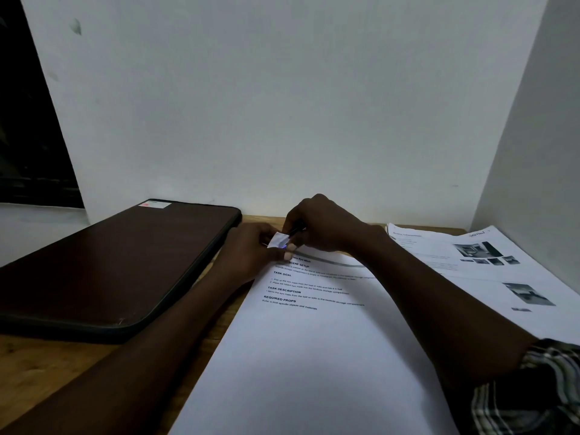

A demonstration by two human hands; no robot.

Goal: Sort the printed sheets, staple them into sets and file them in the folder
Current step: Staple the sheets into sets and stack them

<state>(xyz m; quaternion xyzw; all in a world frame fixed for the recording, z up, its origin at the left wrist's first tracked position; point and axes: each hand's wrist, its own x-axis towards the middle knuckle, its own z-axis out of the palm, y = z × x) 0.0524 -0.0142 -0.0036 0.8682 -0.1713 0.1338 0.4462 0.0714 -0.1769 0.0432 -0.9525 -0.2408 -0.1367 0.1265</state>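
Note:
A set of printed sheets (314, 356) with text headings lies in front of me on the wooden table (47, 372). Both hands meet at its far left corner. My left hand (248, 246) pinches that corner (278, 240), which is lifted and shows white with a bluish tint. My right hand (323, 224) is curled over the same corner and grips a small dark tool (296, 229); most of the tool is hidden by the fingers. The dark brown folder (119, 262) lies closed to the left, close beside my left hand.
A second stack of printed sheets with photos (486, 268) lies to the right, fanned slightly. White partition walls (282, 105) stand close behind and on the right. A striped sleeve (533, 387) covers my right upper arm.

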